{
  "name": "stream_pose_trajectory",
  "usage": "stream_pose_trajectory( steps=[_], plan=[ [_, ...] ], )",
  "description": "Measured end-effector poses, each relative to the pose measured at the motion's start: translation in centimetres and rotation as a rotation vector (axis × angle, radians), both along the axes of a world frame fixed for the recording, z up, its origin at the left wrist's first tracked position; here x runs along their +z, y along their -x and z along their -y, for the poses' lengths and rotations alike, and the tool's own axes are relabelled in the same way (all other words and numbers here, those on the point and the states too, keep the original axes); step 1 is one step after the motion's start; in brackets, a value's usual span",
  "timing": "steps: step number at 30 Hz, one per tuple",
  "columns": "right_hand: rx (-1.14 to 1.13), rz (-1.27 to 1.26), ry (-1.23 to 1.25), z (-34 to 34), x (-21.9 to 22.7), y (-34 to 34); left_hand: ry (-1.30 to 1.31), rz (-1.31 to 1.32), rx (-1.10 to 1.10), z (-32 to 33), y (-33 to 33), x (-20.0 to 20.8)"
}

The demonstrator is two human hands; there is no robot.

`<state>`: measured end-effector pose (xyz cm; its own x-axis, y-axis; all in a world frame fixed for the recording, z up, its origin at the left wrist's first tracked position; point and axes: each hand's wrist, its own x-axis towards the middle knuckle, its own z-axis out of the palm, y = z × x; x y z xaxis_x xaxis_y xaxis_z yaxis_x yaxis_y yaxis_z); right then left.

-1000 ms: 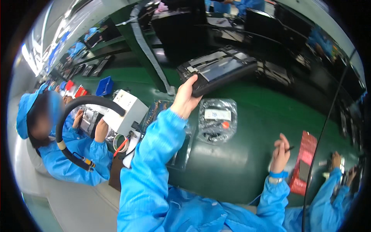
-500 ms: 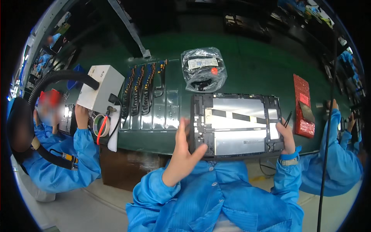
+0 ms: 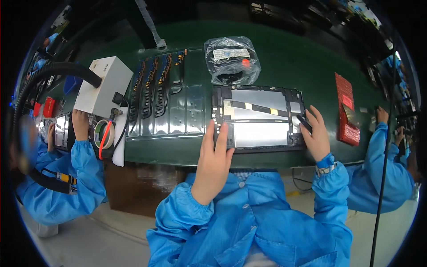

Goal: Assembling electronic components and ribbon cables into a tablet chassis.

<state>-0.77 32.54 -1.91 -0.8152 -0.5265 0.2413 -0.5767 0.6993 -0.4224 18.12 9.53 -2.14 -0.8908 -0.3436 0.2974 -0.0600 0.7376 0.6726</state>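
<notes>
Hands came first from where I stood: the left hand point(image 3: 215, 153) lay flat on the near left corner of the panel point(image 3: 259, 118), fingers together and stretched out, gripping nothing. The right hand point(image 3: 316, 135) rested on the panel's right edge, fingers slightly apart, with a small dark tool point(image 3: 304, 123) at the fingertips; whether it was pinched or only touched I could not tell. The panel itself sat flat on the green bench point(image 3: 293, 62), close to the near edge, straight in front of the person. It looked thin, stiff and light, with exposed silver plates and a ribbon across them, so probably fragile; the dark frame edges seemed the safest place to hold it. Left of it lay a tray point(image 3: 165, 113) of flex strips in rows. Beyond the panel sat a clear bag point(image 3: 231, 60) holding dark cable-like parts and a label. Farther right lay a red pack point(image 3: 346, 110); farther left, a white box point(image 3: 104, 86).
</notes>
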Motion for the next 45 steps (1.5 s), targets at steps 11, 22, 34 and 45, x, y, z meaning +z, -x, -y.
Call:
stream_pose_trajectory(
  steps=[11,22,34,45],
  plan=[
    [0.339,0.597,0.535,13.7,5.7,4.4,0.338,-0.062,-0.140,10.2,13.7,3.3],
    [0.383,0.239,0.430,15.4,1.0,6.1,0.080,-0.093,-0.153,9.6,14.4,-0.7],
    [0.293,0.228,0.318,15.9,0.6,5.9,0.080,-0.111,-0.093,9.6,14.6,-0.7],
    [0.254,0.253,0.326,15.9,0.2,5.7,0.083,-0.132,-0.114,9.4,14.5,-1.1]
  ],
)
